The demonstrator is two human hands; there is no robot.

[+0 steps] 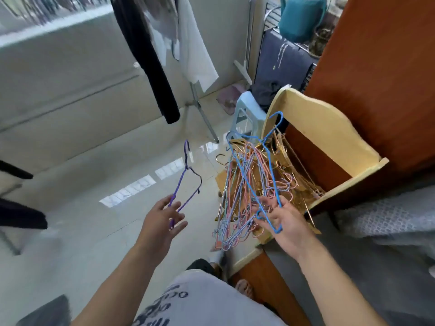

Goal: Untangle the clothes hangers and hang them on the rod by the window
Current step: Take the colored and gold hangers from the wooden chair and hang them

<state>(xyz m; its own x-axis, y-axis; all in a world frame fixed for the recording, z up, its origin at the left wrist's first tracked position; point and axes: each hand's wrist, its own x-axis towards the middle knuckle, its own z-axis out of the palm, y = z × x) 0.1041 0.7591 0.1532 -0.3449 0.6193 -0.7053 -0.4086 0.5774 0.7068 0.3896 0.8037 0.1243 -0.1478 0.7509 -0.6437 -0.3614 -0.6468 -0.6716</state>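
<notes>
My left hand [162, 218] holds a purple wire hanger [186, 182] by its lower corner, hook pointing up, out over the floor. My right hand [286, 225] grips a blue wire hanger [263, 161] near its bottom bar, with its hook raised toward the cream board. Behind and under the blue hanger lies a tangled pile of pink, blue and gold wire hangers [256, 184], leaning against the cream wooden headboard [329, 135]. The blue hanger overlaps the pile; whether it is free of it is unclear. The rod is not clearly in view.
Dark and white garments [162, 55] hang overhead at the back. A drying-rack leg [202, 114] and a pale blue plastic stool [247, 111] stand on the glossy tiled floor [94, 184]. A brown wooden cabinet [381, 78] fills the right side.
</notes>
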